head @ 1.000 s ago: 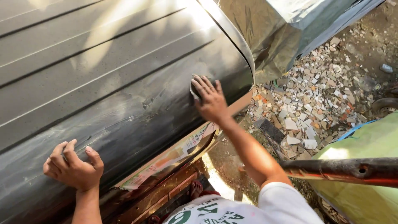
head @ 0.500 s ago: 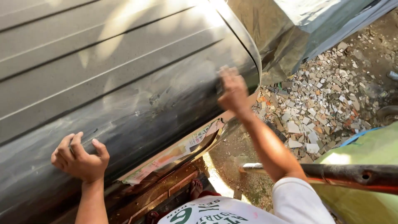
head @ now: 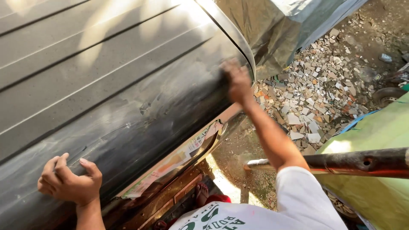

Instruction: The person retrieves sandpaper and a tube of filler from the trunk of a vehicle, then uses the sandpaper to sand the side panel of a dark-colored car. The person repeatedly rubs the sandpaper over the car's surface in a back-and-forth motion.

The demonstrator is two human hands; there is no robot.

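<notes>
A large grey ribbed metal panel [head: 110, 85] with a rounded, scuffed lower edge fills the left of the view. My left hand [head: 70, 183] rests on that lower edge at the bottom left, fingers curled, holding nothing. My right hand [head: 237, 83] is blurred by motion. It presses on the panel beside its right edge seam, and a small dark pad [head: 223, 76] shows under the fingers. My right arm stretches up from my white shirt [head: 272, 213].
Taped paper masking [head: 179, 164] runs under the panel's edge. A grey tarpaulin [head: 289, 30] hangs at the top right above ground strewn with broken tile rubble [head: 315, 98]. A rusty pipe [head: 353, 162] crosses a green sheet [head: 375, 132] on the right. A sandalled foot [head: 202, 194] shows below.
My right hand has slid up and to the right along the panel's curve toward the edge seam. My left hand stays braced on the lower edge, shifted slightly.
</notes>
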